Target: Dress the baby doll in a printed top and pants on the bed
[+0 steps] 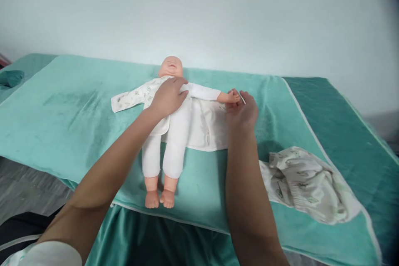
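Observation:
A baby doll lies face up, its bare feet toward me. It has a white body and legs, and a printed white baby jacket covers its arm at picture left; that sleeve's end lies flat past the hidden doll hand. The jacket's other half is spread beneath the bare-handed arm at picture right. My left hand rests on the doll's chest, its fingers spread. My right hand, palm up, has its fingers curled around the doll's hand; a thin white edge shows between the fingers.
A crumpled printed white garment lies at the right on the light green mat. Darker green cloth extends beyond the mat. A pale wall stands behind, and grey floor shows at lower left.

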